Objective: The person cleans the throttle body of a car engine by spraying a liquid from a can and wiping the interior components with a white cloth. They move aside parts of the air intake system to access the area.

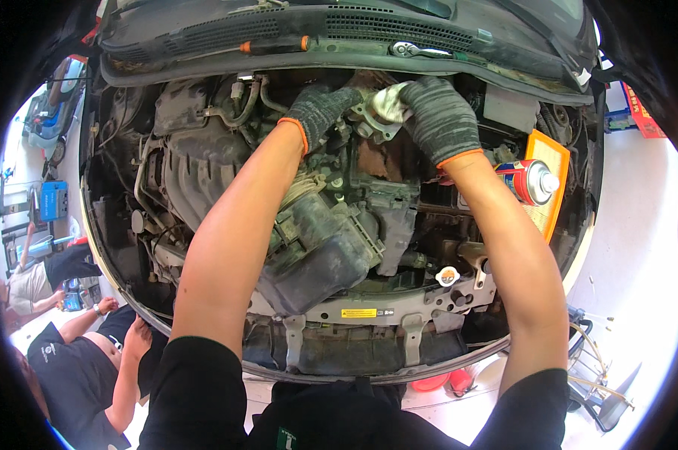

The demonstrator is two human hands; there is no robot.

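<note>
My left hand (316,116), in a grey knit glove with an orange cuff, grips the left side of a metal throttle body (377,129) near the back of the engine bay. My right hand (440,120), gloved alike, holds a white cloth (390,103) against its top. Below my right hand, a spray can (526,182) lies on an orange-framed air filter (550,157). A black plastic housing (316,262) sits loose-looking between my forearms, beside the engine cover (196,176).
An orange-handled screwdriver (273,46) and a ratchet (421,49) lie along the windshield cowl (339,64). The front crossmember (354,307) spans the near edge. Two other people (72,375) are at the lower left. A red case (643,112) stands at the right.
</note>
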